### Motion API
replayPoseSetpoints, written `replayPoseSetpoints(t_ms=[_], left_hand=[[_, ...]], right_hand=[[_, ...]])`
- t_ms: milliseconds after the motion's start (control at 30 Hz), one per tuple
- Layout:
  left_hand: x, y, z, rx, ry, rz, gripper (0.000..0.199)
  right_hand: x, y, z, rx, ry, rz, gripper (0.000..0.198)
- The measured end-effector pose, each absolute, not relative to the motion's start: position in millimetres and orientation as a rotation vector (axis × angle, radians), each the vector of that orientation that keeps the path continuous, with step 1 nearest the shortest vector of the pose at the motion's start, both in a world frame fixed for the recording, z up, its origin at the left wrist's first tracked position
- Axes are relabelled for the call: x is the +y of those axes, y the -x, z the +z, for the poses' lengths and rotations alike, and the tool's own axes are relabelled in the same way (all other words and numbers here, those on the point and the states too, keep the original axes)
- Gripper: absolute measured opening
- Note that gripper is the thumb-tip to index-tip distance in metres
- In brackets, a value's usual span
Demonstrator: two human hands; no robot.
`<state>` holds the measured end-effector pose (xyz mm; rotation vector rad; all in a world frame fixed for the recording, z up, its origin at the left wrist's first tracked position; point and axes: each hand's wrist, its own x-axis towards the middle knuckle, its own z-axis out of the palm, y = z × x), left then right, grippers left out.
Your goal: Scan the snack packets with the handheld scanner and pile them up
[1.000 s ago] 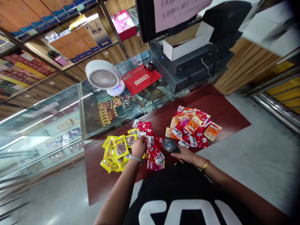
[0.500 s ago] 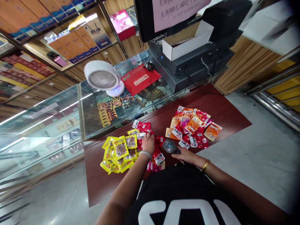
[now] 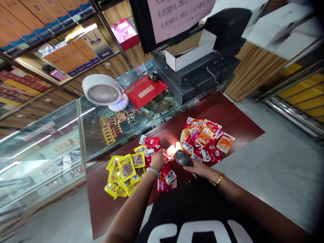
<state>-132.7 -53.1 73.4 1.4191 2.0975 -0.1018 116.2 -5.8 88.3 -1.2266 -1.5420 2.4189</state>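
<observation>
My right hand [image 3: 201, 168] is wrapped round the handle of a dark grey barcode scanner [image 3: 181, 157]. From its head a bright light falls on a red snack packet [image 3: 166, 155], whose left edge my left hand [image 3: 157, 160] pinches. Under and beside my left hand lie more red packets [image 3: 168, 172], with a pink packet [image 3: 165, 185] close to my body. Left of them is a heap of yellow-edged snack packets [image 3: 126, 168] with clear windows. Right of the scanner lies a pile of orange and red packets [image 3: 204, 136].
The packets lie on a dark red tabletop [image 3: 240, 118]. Behind it, a glass display counter [image 3: 83, 135] carries a white fan [image 3: 103, 89], a red mat [image 3: 145, 91] with a mouse, and a grey machine [image 3: 187, 79] with an open white box [image 3: 191, 54] on top.
The scanner's light has come on and falls on the packet at my left fingers. My left hand has drawn that packet slightly towards the scanner. The whole view has shifted a little.
</observation>
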Motion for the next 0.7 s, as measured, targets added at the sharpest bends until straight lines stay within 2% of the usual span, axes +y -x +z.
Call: replayPoseSetpoints(t_ms=[167, 333, 433, 567, 700], left_hand=[[-14.1, 116.7, 58.1, 1.994, -1.053, 0.383, 0.031], [28.9, 102.1, 54.7, 1.825, -1.163, 0.560, 0.033], [26.8, 118.2, 60.5, 2.056, -1.322, 0.413, 0.038], [6.9, 161.8, 70.1, 2.466, -1.331, -0.023, 0.048], [-6.7, 193.2, 72.6, 2.363, -1.434, -0.270, 0.045]], right_hand=[[4.2, -116.7, 85.2, -1.509, 1.263, 2.370, 0.047], [17.4, -117.2, 83.1, -1.498, 1.295, 2.298, 0.040], [21.5, -116.1, 82.9, -1.509, 1.298, 2.286, 0.036], [19.5, -111.4, 82.8, -1.524, 1.288, 2.299, 0.037], [13.9, -103.3, 83.2, -1.543, 1.276, 2.340, 0.038]])
